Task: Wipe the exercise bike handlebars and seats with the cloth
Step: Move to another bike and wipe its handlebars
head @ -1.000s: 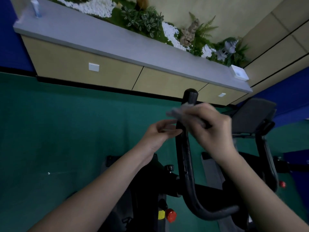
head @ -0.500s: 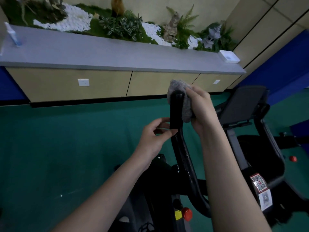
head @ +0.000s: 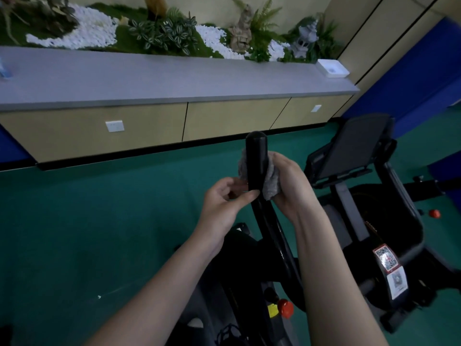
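A black handlebar [head: 257, 158] of the exercise bike rises upright in the middle of the view, its rounded end bare. A grey cloth [head: 270, 182] is wrapped around the bar just below that end. My right hand [head: 290, 188] grips the cloth from the right and presses it against the bar. My left hand [head: 224, 203] is at the bar's left side, fingers curled, thumb and fingertips touching the bar under the cloth. The bar curves down into the bike's dark frame [head: 239, 265]. No seat shows.
A second exercise bike with a black console [head: 354, 148] stands to the right, with a red knob [head: 434, 214] and QR stickers [head: 389, 268]. A long grey-topped cabinet [head: 174, 78] with plants and white pebbles runs along the back. Green floor [head: 87, 233] lies left.
My right hand has slid the cloth down from the bar's tip, which is now uncovered. My left hand has closed in on the bar below it. The view has tilted up slightly.
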Motion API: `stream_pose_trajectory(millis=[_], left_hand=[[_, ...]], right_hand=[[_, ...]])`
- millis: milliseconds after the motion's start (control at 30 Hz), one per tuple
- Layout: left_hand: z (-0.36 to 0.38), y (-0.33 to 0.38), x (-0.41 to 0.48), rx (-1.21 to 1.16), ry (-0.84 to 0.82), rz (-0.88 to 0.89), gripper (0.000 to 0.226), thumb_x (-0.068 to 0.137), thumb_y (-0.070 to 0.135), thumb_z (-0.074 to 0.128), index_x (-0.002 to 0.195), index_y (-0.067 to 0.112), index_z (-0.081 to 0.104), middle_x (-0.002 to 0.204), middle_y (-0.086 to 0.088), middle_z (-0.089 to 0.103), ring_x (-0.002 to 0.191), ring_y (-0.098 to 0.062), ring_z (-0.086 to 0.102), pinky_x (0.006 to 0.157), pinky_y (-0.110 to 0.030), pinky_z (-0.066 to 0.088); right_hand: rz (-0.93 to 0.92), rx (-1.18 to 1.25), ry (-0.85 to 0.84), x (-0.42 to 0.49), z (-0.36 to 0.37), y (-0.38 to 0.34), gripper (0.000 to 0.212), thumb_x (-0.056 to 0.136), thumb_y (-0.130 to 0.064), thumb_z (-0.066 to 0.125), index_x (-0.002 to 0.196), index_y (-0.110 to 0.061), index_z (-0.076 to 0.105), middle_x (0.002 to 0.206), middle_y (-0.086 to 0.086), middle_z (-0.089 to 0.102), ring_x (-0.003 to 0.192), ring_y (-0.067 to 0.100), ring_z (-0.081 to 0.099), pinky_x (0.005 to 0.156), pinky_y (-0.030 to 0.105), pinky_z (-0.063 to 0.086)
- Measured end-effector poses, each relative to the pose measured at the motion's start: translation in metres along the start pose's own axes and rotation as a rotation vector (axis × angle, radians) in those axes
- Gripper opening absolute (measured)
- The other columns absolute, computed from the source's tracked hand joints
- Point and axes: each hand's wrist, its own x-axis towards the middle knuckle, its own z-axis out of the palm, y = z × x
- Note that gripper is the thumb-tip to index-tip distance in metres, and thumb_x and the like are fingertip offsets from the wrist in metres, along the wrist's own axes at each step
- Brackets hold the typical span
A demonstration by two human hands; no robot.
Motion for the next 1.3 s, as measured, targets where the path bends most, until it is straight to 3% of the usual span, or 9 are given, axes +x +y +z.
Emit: stream_pose_trajectory(millis=[167,300,500,667,867,933,1067,1167,1300], left_hand=[[-0.008,0.005,0.004,0.098,-0.073,-0.023,0.028,0.080,0.009,0.072,0.104,0.015,0.059,0.095,0.000,0.066,0.086,-0.006,0.062,0.073,-0.011,0.048],[-0.018,0.021,0.013,0.288,-0.021,0.189,0.032,0.088,0.028,0.062,0.118,0.027,0.051,0.108,0.012,0.058,0.090,0.011,0.054,0.077,-0.008,0.041],[-0.001,0.046,0.036,0.401,-0.043,0.343,0.024,0.091,0.036,0.061,0.114,0.032,0.058,0.104,0.018,0.062,0.096,0.007,0.057,0.086,-0.014,0.045],[0.003,0.048,0.043,0.295,-0.026,0.349,0.017,0.087,0.020,0.068,0.094,0.034,0.062,0.090,0.018,0.065,0.083,0.010,0.059,0.074,-0.007,0.043],[0.001,0.051,0.044,0.335,-0.032,0.364,0.014,0.087,0.020,0.067,0.100,0.024,0.063,0.091,0.012,0.065,0.085,0.005,0.059,0.078,-0.014,0.047],[-0.002,0.052,0.041,0.533,-0.012,0.492,0.027,0.090,0.027,0.063,0.115,0.017,0.060,0.107,0.003,0.062,0.101,-0.007,0.057,0.094,-0.025,0.045],[-0.004,0.056,0.038,1.149,-0.033,1.103,0.039,0.095,0.033,0.053,0.123,0.007,0.059,0.127,-0.009,0.057,0.121,-0.024,0.048,0.107,-0.030,0.026],[0.001,0.054,0.036,1.268,-0.216,1.349,0.024,0.095,0.026,0.055,0.099,0.009,0.071,0.108,-0.004,0.069,0.117,-0.024,0.056,0.107,-0.040,0.030],[0.002,0.048,0.042,1.397,-0.362,1.381,0.030,0.096,0.026,0.051,0.084,0.011,0.073,0.087,0.000,0.069,0.106,-0.023,0.063,0.113,-0.040,0.023]], right_hand=[[-0.203,-0.375,0.220,-0.031,0.003,0.013,0.022,0.100,-0.015,0.042,0.089,-0.005,0.059,0.079,0.010,0.063,0.074,0.022,0.060,0.071,0.035,0.048],[-0.364,-0.701,0.380,-0.060,0.001,0.023,0.015,0.094,-0.016,0.054,0.081,-0.018,0.061,0.063,-0.008,0.059,0.057,-0.002,0.051,0.053,0.011,0.036],[-0.438,-0.604,0.617,-0.080,0.004,0.030,0.016,0.091,-0.016,0.060,0.100,-0.017,0.073,0.086,-0.001,0.069,0.080,0.005,0.063,0.072,0.019,0.048],[-0.715,-0.565,0.759,-0.056,0.041,0.017,0.020,0.088,-0.006,0.063,0.105,0.000,0.071,0.100,0.012,0.061,0.089,0.011,0.057,0.080,0.004,0.040],[-0.624,-0.777,0.701,-0.060,0.034,0.031,0.016,0.088,-0.004,0.060,0.099,0.003,0.071,0.084,0.017,0.058,0.080,0.033,0.058,0.069,0.023,0.037],[-0.557,-0.889,0.665,-0.072,0.023,0.039,0.016,0.087,-0.002,0.060,0.097,0.002,0.071,0.082,0.016,0.057,0.080,0.034,0.056,0.066,0.022,0.032],[-0.430,-0.950,0.632,-0.085,0.011,0.042,0.020,0.087,-0.005,0.058,0.100,-0.001,0.073,0.086,0.013,0.061,0.086,0.031,0.057,0.073,0.027,0.039],[-0.341,-0.840,0.600,-0.079,0.008,0.037,0.016,0.090,-0.009,0.057,0.079,-0.003,0.068,0.070,0.002,0.054,0.071,0.022,0.052,0.066,0.027,0.035],[-0.279,-0.757,0.495,-0.077,0.004,0.029,0.024,0.092,-0.013,0.056,0.074,0.001,0.062,0.057,0.005,0.048,0.059,0.017,0.042,0.057,0.031,0.031]])
